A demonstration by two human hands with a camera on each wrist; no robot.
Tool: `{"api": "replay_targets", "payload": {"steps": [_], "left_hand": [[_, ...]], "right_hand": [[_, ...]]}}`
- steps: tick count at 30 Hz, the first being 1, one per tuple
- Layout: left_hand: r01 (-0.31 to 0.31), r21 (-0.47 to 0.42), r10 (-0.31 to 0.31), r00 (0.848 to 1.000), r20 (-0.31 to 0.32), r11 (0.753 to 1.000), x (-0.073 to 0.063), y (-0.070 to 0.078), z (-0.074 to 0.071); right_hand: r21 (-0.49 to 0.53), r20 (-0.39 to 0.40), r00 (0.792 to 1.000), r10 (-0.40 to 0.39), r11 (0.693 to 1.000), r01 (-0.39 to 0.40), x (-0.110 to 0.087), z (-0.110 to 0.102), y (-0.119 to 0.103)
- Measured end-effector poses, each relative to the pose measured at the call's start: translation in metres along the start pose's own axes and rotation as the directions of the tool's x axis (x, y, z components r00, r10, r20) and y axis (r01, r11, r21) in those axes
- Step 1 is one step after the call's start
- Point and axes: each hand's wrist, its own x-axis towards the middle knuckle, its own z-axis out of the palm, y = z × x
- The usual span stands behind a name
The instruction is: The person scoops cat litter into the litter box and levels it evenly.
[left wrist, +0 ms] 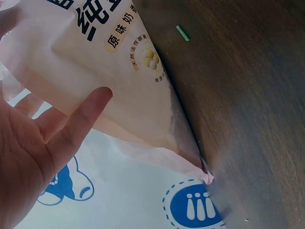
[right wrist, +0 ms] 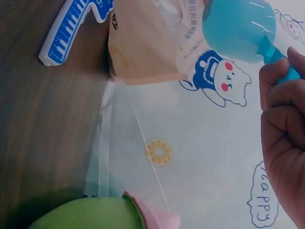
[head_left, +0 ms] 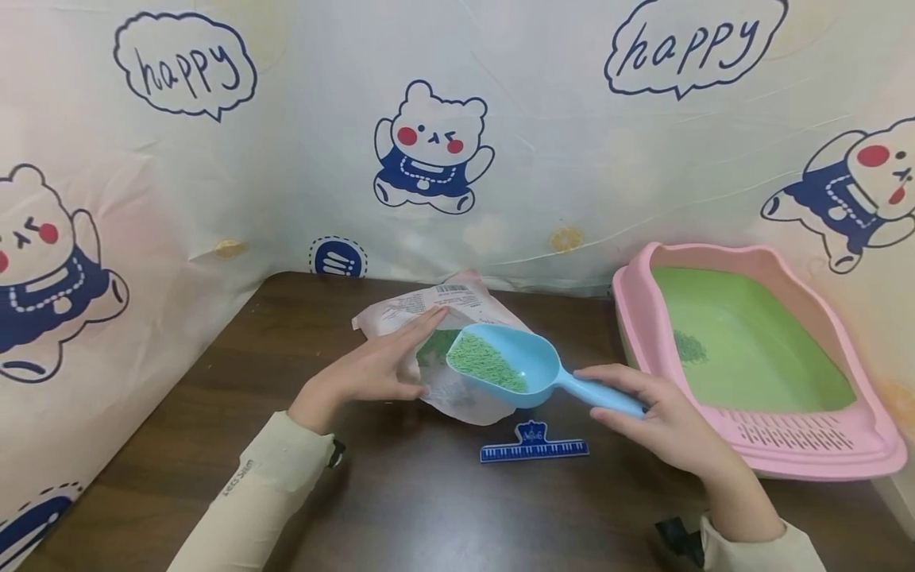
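My right hand (head_left: pixel 661 409) grips the handle of a light blue scoop (head_left: pixel 532 357), also seen from below as the blue scoop (right wrist: pixel 238 31) in the right wrist view. Green cat litter pellets (head_left: pixel 486 361) lie heaped in its bowl, which hangs over the mouth of a pale pink litter bag (head_left: pixel 482 306). More green litter shows inside the opening. On the bag's left side, my left hand (head_left: pixel 382 361) holds the edge of the mouth. The thumb (left wrist: pixel 88 112) lies against the printed front of the bag (left wrist: pixel 114 102), with the other fingers past its edge.
A pink-rimmed green litter box (head_left: pixel 758 342) stands at the right, with a small patch of pellets (head_left: pixel 689 348) inside. A blue piano-pattern bag clip (head_left: pixel 534 446) lies in front of the bag. One stray pellet (left wrist: pixel 182 33) is on the brown table (head_left: pixel 214 389).
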Motion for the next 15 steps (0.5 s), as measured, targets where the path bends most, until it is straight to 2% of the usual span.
{"api": "replay_targets", "payload": {"steps": [7, 15], "left_hand": [[0.003, -0.002, -0.003, 1.0, -0.008, 1.0, 0.0, 0.001, 0.002], [-0.002, 0.009, 0.002, 1.0, 0.005, 1.0, 0.003, 0.0, 0.001]], "right_hand": [[0.012, -0.016, 1.0, 0.0, 1.0, 0.0, -0.005, -0.008, -0.004], [-0.059, -0.069, 0.998, 0.007, 0.998, -0.011, -0.012, -0.017, -0.005]]}}
